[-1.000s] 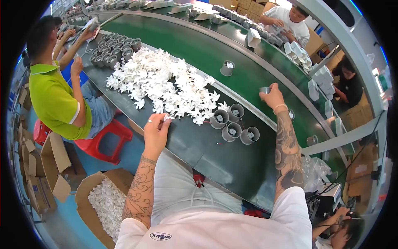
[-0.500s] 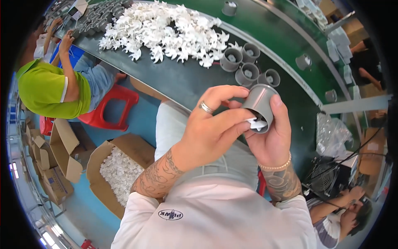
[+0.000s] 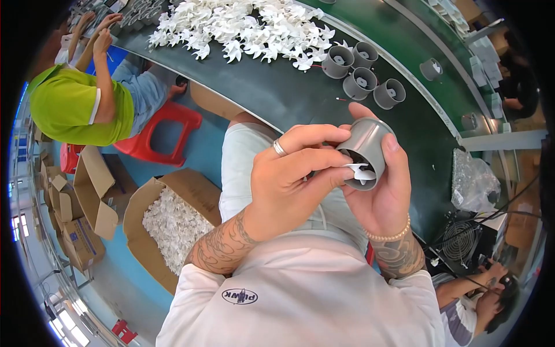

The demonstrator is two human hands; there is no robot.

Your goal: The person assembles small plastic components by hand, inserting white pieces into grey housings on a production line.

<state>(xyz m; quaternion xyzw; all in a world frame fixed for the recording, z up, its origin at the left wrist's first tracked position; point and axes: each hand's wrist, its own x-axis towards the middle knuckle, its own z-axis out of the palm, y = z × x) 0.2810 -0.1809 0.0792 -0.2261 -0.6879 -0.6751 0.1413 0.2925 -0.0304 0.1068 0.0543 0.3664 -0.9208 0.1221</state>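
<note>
My right hand is wrapped round a short grey plastic cylinder, its open mouth tilted toward me. At that mouth, my left hand pinches a small white fan blade between thumb and forefinger, partly inside the rim. The cylinder's deeper inside is dark and mostly hidden by my fingers. Beyond my hands, several similar grey cylinders stand together on the dark green worktop, with pale hubs visible inside. A large heap of white fan blades lies to their left.
A conveyor carrying grey cylinders runs behind the worktop. At left, a person in a green shirt sits on a red stool. A cardboard box of white pieces stands on the floor. Right are a clear plastic bag and a wire-guarded fan.
The whole view has shifted, so the worktop and its contents appear higher and farther right. My hands keep the same hold; the cylinder is slightly farther right. The seated person's arms have moved.
</note>
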